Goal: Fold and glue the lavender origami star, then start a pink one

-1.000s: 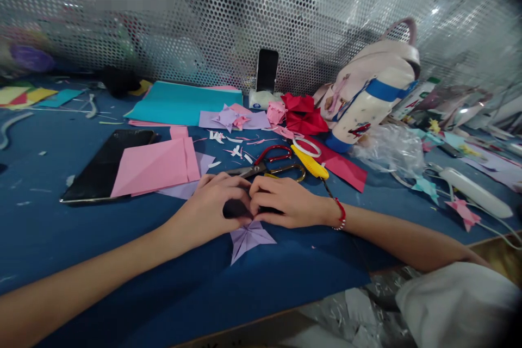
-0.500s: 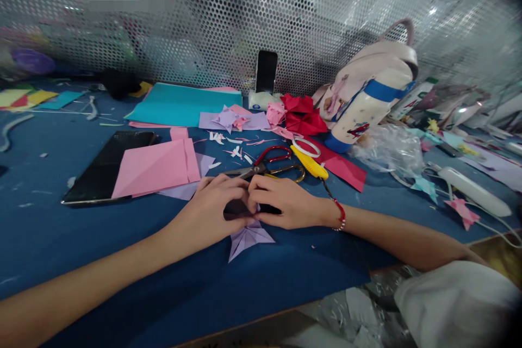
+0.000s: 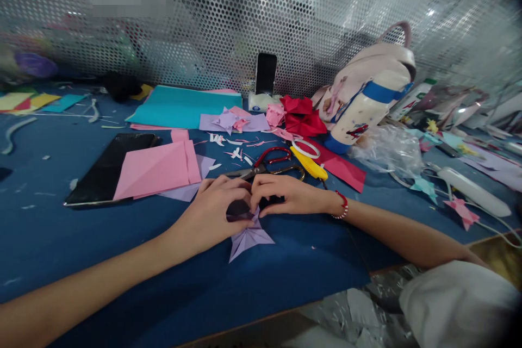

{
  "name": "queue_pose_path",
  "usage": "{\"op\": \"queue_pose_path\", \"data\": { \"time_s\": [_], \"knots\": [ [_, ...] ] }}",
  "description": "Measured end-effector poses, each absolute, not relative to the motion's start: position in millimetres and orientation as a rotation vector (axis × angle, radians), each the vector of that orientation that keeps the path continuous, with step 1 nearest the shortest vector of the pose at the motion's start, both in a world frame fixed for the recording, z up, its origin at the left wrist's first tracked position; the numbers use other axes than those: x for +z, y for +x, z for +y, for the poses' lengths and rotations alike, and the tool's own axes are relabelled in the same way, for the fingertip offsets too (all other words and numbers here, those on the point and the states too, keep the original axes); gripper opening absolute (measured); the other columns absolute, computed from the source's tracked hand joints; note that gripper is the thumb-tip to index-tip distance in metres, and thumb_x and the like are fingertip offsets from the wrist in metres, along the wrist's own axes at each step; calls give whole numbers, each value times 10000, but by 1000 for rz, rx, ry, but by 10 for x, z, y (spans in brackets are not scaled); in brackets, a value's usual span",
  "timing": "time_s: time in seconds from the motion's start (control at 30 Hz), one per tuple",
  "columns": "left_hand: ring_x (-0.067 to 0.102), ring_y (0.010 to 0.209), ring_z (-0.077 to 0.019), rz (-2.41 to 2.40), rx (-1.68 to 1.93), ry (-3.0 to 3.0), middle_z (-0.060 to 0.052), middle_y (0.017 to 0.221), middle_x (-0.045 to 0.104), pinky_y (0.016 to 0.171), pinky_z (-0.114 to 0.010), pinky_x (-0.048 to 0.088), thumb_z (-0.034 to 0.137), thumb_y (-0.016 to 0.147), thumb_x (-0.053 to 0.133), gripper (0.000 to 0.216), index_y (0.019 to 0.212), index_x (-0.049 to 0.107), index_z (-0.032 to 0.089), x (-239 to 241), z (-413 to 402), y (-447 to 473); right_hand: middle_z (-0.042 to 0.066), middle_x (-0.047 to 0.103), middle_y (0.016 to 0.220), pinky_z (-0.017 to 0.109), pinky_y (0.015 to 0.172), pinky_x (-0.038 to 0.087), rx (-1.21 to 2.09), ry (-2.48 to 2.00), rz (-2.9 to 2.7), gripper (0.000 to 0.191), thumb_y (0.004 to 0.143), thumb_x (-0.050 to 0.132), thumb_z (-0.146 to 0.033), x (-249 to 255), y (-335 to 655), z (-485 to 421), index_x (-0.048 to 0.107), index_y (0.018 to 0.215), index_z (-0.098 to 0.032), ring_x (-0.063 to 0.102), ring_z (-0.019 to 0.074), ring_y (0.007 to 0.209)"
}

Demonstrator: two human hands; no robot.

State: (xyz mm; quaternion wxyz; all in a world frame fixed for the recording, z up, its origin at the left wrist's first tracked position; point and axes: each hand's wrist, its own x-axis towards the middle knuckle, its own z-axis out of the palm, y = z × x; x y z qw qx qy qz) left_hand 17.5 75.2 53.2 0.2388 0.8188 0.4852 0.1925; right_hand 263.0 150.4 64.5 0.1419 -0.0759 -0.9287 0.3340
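A folded purple paper star [image 3: 249,240] lies on the blue table, its creased points spread toward me. My left hand [image 3: 216,207] is closed on its upper part, thumb pressing the paper down. From the right, my right hand [image 3: 277,194] pinches the far side of the same star, fingertips close to the left ones. The fingers cover the star's far points. Just beyond my hands lie scissors [image 3: 274,157] with red handles, partly hidden by the fingers. A yellow cutter [image 3: 309,162] rests to their right.
Pink paper sheets [image 3: 157,169] overlap a black tablet-like device [image 3: 108,168] on the left. Turquoise paper [image 3: 187,107], red paper flowers [image 3: 304,117] and a standing phone [image 3: 266,73] are at the back. A bottle [image 3: 362,114] and a backpack [image 3: 367,60] stand right, near a power strip [image 3: 475,190].
My right hand has shifted slightly up and its thumb has lifted a little, showing more of the star's middle. My left hand stays nearly in place on the paper.
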Motion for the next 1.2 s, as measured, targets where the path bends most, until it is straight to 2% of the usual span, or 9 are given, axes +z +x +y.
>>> {"op": "queue_pose_path", "data": {
  "time_s": [0.17, 0.4, 0.67, 0.97, 1.2],
  "knots": [
    [631, 1262, -324, 1320, 525, 2230, 23, 1274, 768, 1039, -483, 404, 383, 837, 903, 194, 969, 782, 309, 554, 746, 174, 50, 662, 1166, 274, 955, 505, 853, -171, -2738, 135, 1136, 652, -288, 669, 2634, 1560, 767, 1117, -218, 659, 169, 1093],
    [617, 1308, -342, 1314, 533, 2214, 11, 1286, 769, 1046, -495, 401, 372, 842, 894, 196, 1002, 795, 315, 572, 753, 178, 55, 660, 1166, 280, 844, 484, 543, -165, -2870, 288, 1196, 511, -363, 757, 2619, 1532, 761, 1125, -238, 639, 174, 1056],
    [615, 1329, -351, 1316, 513, 2216, 3, 1308, 772, 1060, -509, 402, 354, 842, 900, 200, 1007, 796, 306, 580, 746, 183, 57, 635, 1179, 279, 846, 483, 491, -194, -2928, 348, 1198, 474, -473, 767, 2609, 1519, 731, 1161, -240, 623, 174, 1062],
    [617, 1314, -353, 1328, 500, 2236, 6, 1332, 762, 1032, -498, 416, 337, 833, 905, 197, 984, 783, 304, 586, 745, 183, 76, 606, 1194, 299, 835, 499, 512, -239, -2919, 217, 1180, 536, -366, 771, 2600, 1456, 682, 1154, -209, 609, 188, 1031],
    [617, 1328, -353, 1341, 506, 2249, -4, 1396, 739, 1041, -495, 429, 345, 831, 906, 240, 1039, 791, 310, 532, 754, 180, 75, 597, 1152, 308, 782, 481, 506, -345, -2798, 56, 1040, 585, -213, 695, 2550, 1324, 635, 1065, -213, 584, 192, 963]
  ]
}}
